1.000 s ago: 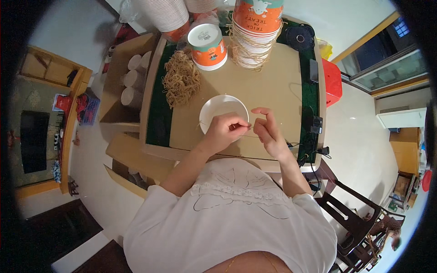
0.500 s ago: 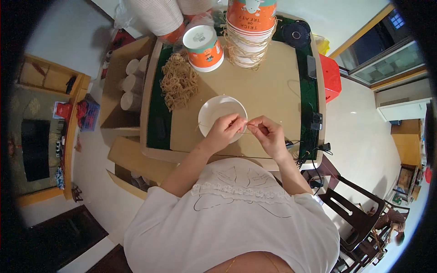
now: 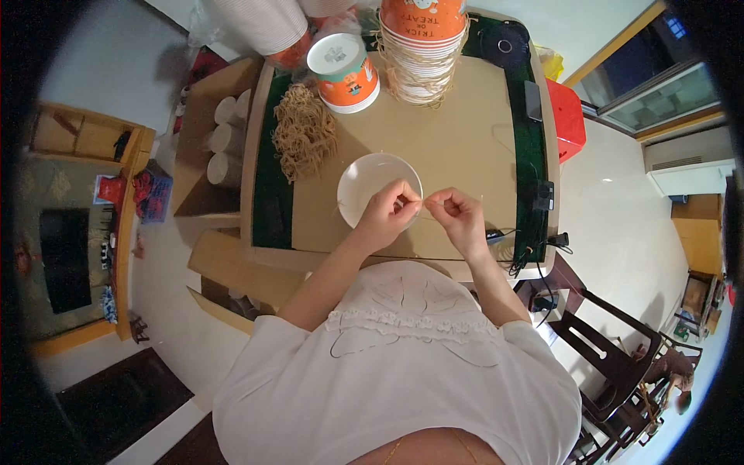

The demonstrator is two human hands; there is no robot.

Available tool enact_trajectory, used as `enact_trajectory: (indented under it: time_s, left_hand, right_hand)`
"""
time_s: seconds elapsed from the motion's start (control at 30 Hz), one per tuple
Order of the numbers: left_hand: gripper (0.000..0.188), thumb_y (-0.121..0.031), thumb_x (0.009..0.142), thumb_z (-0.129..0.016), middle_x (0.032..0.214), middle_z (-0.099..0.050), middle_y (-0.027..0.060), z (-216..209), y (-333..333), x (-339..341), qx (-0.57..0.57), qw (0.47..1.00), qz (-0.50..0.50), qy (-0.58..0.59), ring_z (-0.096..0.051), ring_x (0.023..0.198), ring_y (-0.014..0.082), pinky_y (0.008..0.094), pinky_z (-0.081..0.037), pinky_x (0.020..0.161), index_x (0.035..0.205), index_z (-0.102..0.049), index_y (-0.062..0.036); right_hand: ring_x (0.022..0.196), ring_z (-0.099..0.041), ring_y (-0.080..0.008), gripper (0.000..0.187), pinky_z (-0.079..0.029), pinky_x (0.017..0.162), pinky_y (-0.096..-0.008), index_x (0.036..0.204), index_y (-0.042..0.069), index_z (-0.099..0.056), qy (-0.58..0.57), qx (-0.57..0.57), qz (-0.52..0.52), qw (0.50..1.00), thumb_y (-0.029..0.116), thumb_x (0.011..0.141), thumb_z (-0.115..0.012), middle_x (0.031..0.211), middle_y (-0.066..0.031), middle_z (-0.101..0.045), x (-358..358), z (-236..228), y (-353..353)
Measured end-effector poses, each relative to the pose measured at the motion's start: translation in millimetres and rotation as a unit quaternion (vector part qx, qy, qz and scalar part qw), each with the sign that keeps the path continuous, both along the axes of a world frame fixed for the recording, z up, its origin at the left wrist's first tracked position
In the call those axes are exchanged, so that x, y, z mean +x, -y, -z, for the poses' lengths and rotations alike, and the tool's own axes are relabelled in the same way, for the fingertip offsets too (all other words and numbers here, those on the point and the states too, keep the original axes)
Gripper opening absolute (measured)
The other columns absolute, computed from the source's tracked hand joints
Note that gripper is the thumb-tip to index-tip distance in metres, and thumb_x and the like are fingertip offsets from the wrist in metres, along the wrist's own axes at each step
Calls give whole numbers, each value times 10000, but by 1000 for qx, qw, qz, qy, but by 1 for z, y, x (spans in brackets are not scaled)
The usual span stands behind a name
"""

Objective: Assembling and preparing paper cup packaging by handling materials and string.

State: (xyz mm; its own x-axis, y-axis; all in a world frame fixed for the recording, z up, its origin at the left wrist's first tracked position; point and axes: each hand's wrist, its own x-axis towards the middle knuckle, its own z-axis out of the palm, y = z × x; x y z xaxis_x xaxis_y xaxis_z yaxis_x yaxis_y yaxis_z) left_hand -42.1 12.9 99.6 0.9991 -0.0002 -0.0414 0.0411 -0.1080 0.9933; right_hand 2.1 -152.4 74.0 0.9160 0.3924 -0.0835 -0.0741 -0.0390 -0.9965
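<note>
Over the near right rim of a white round bowl-like container [image 3: 363, 180], my left hand [image 3: 387, 215] and my right hand [image 3: 459, 221] meet, each closed in a pinch. A thin pale strand of twine [image 3: 423, 202] shows faintly between their fingertips. Part of the container is hidden under my left hand. To its upper left lies a loose pile of tan twine loops [image 3: 304, 133]. Behind that, an orange and green paper bucket [image 3: 346, 76] stands upside down. A stack of similar buckets [image 3: 425, 35], wrapped with many strands, is at the back middle.
More white stacked buckets [image 3: 263, 27] are at the back left. An open cardboard box [image 3: 198, 174] with white cups or tubs stands left of the table. Cables and a dark adapter [image 3: 545, 195] lie along the table's right edge, near a red stool [image 3: 566, 122].
My right hand has turned slightly and drawn a little away from the left, opening a small gap between the fingertips. The view has shifted slightly.
</note>
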Motion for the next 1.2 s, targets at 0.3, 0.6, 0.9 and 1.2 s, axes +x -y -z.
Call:
enact_trajectory:
  time_s: [0.3, 0.6, 0.9, 1.2]
  left_hand:
    - [328, -120, 702, -676, 785, -583, 166, 89, 20, 9, 308, 932, -115, 154, -597, 691, 354, 400, -495, 665, 978, -536, -12]
    - [373, 16, 794, -545, 926, -667, 96, 55, -9, 10, 82, 996, -44, -8, -650, 818, 143, 281, -514, 733, 1167, -540, 2]
    - [521, 52, 714, -518, 943, -656, 116, 46, -10, 10, 103, 994, -40, -4, -650, 854, 187, 303, -520, 768, 1229, -504, -28]
    - [493, 59, 736, -533, 1010, -633, 113, 43, -5, 10, 67, 998, -10, 12, -640, 877, 168, 298, -520, 778, 1221, -506, -27]
  right_hand:
    - [564, -461, -42, 76, -379, 496, -195, 828, -1, -628, 33, -90, 85, 992, 62, 795, -656, 612, 27, -506, 17, 72, -1]
    - [842, -643, -208, 118, -557, 627, -294, 889, -36, -596, 119, 1, 102, 988, -19, 781, -640, 988, -139, -615, 15, 53, -39]
    - [786, -654, -199, 140, -529, 608, -290, 919, -21, -590, 123, -29, 94, 987, -4, 789, -642, 888, -122, -648, 18, 51, -34]
    - [753, -651, -180, 129, -510, 577, -284, 905, 9, -603, 131, -60, 95, 985, 24, 786, -652, 842, -93, -645, 18, 54, -28]
